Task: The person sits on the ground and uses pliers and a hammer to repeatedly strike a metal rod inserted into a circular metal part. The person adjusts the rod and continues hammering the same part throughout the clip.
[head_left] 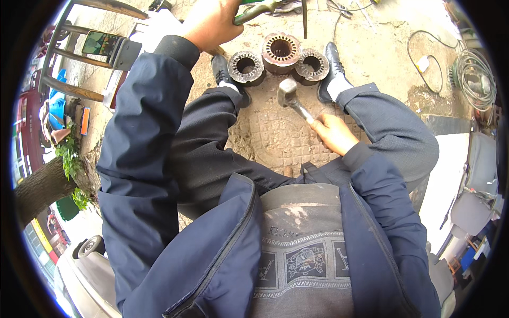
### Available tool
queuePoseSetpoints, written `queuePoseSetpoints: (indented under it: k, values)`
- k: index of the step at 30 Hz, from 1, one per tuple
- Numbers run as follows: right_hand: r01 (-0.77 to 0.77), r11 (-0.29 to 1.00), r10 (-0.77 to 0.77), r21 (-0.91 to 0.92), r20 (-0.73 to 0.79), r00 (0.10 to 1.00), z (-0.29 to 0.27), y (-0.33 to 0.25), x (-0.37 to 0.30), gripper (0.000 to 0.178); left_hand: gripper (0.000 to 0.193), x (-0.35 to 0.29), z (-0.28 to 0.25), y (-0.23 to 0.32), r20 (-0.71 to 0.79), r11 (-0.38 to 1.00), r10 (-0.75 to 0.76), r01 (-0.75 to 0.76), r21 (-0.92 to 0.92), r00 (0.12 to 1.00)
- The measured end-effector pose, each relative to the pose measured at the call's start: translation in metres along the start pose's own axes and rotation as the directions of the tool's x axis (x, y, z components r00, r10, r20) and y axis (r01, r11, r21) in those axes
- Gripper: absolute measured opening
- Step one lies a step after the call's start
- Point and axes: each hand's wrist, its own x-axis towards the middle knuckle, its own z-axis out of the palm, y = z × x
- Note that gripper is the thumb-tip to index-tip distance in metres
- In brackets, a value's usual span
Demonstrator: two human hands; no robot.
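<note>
My right hand (335, 133) is closed round the handle of a hammer (288, 94), whose worn steel head points away from me, just short of the stators. At the top, my left hand (214, 24) grips a green-handled tool (258, 10); the upper edge cuts off its working end, so its exact kind is hidden. Between my shoes stand three slotted motor stator cores: a rusty middle one (281, 49), a greyer left one (247, 65) and a right one (312, 64). Neither hand touches them. Their bores face up.
A wooden-slatted chair (79, 57) with a phone (102, 44) on it stands at the left. Coiled cable (473, 79) lies at the right, near a trailing cord (441, 69). My black shoes (333, 61) flank the stators on the rough paved ground (265, 135).
</note>
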Motion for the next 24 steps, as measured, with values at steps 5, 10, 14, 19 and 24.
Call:
queuePoseSetpoints:
  k: [5,10,14,19,24]
  values:
    - [-0.056,0.88,0.101,0.472,-0.07,0.992,-0.016,-0.007,-0.009,0.04,0.048,0.001,0.022,0.002,-0.162,0.996,0.078,-0.07,0.057,0.984]
    - [-0.01,0.684,0.153,0.729,-0.13,0.98,-0.035,-0.017,-0.015,0.034,0.061,0.002,0.035,0.001,-0.05,0.997,-0.075,0.074,-0.01,0.996]
    - [0.026,0.696,0.13,0.718,-0.161,0.978,-0.046,-0.025,-0.022,0.033,0.063,0.007,0.049,-0.001,-0.071,0.999,-0.038,0.038,0.001,0.997]
    - [0.133,0.787,0.026,0.603,-0.247,0.969,-0.066,-0.048,-0.044,0.033,0.054,0.017,0.065,-0.013,-0.137,0.989,0.145,-0.148,-0.012,0.98]
    - [0.448,0.856,-0.311,0.259,-0.434,0.846,-0.117,-0.116,-0.097,0.044,0.046,0.027,0.07,-0.027,0.085,0.86,0.305,-0.313,0.404,0.949]
